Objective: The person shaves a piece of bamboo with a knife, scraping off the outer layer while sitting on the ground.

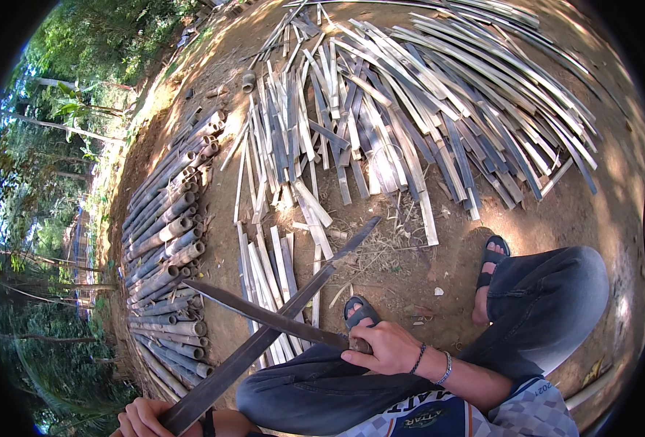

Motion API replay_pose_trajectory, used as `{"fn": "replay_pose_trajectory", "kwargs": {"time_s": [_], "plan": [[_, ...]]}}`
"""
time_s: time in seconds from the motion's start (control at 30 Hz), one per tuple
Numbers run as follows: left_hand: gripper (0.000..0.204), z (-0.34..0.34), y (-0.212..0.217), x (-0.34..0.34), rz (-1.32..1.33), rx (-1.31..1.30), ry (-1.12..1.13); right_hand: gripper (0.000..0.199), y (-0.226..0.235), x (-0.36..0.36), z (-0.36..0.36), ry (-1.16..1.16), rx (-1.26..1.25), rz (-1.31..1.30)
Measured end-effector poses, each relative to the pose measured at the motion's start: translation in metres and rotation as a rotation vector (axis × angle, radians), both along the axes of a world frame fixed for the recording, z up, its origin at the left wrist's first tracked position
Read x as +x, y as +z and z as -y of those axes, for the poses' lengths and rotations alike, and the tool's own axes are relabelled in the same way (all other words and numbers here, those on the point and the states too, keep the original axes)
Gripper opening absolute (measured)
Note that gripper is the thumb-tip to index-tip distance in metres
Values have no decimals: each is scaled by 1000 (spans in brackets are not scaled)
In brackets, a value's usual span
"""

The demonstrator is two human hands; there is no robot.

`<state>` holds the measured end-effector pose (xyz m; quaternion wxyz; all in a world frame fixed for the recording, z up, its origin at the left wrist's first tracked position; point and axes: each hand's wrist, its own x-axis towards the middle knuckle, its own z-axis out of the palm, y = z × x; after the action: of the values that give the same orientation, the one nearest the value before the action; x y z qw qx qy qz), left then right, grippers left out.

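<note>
My right hand is closed around the handle of a machete, its dark blade pointing left. The blade crosses over a long, dark split-bamboo strip; whether the two touch is hard to tell. Fingers of my left hand wrap round the strip's near end at the lower edge. The strip slants up and to the right, its far end above the ground between a pile of strips and my sandalled feet.
Whole bamboo poles lie stacked on the left, cut ends facing right. Many split strips spread over the bare ground ahead, and a smaller bundle lies nearer. Dry shavings are scattered before my feet. Trees stand far left.
</note>
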<state>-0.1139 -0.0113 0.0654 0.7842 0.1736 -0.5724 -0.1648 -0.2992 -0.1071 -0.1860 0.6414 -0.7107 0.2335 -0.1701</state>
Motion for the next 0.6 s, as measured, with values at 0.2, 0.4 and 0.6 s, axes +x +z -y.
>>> {"fn": "replay_pose_trajectory", "kwargs": {"time_s": [0.2,0.4,0.6], "plan": [[45,12,3,-4,109,28,-131,50,-60,4,1,-208,262,-59],[51,23,0,-1,109,-10,-208,50,-4,1,1,3,-4,-7],[51,29,3,-6,125,12,-205,54,-65,7,5,-221,272,-128]]}}
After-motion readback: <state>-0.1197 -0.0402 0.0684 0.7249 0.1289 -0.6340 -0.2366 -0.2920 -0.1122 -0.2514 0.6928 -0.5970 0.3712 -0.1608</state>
